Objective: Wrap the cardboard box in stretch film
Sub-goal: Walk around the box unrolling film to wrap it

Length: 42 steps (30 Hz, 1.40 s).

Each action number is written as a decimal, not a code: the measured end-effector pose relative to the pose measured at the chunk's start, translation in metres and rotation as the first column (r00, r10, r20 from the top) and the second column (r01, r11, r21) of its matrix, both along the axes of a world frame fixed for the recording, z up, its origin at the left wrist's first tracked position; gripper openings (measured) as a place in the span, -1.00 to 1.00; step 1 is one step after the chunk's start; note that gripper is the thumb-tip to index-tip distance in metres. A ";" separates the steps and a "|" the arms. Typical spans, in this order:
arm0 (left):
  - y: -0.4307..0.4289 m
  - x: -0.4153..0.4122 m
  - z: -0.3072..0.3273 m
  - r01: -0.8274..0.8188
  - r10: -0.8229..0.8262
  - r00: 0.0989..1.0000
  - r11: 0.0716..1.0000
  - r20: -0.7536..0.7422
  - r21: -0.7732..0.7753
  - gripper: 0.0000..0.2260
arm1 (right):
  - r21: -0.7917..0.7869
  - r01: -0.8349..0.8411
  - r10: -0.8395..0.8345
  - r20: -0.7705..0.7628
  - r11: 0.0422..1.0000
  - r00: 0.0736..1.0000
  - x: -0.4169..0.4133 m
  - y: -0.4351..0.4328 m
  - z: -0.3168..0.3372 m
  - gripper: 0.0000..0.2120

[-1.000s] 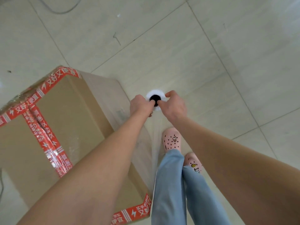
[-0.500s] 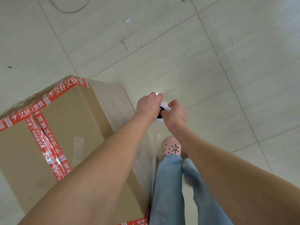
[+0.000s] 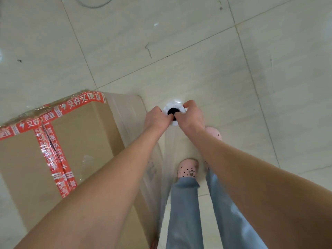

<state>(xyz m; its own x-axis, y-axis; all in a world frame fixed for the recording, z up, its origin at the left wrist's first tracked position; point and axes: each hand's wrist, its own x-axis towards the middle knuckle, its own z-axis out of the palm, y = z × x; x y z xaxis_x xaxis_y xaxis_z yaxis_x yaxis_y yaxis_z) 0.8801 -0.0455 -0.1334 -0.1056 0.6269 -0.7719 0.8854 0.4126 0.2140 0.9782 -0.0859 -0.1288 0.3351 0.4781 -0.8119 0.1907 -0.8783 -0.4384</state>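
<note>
hands: left hand (image 3: 157, 119) and right hand (image 3: 191, 117) both grasping upright film roll (image 3: 175, 106) at top | box: cardboard box (image 3: 86, 133) on floor (image 3: 233, 78), left of roll, film (image 3: 166, 155) along its side | risk: uneven pull may slacken or tear film; loose grip may drop roll

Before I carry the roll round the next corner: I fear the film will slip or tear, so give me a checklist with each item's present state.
1. Grip: left hand and right hand both hold the film roll at its top end. Ok.
2. Film on box: stretch film covers the cardboard box on its side face. Ok.
3. Film tension between roll and box: cannot tell.
4. Feet free of film: a pink shoe stands close beside the sheet. Cannot tell.
5. Path ahead: only a cable, lying far from the roll. Ok.
</note>
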 end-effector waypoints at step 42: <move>0.141 -0.010 0.004 0.406 -0.383 0.903 0.909 -0.194 0.093 -0.77 | 0.065 -0.252 0.255 -0.029 0.965 0.967 -0.016 0.138 -0.006 -0.67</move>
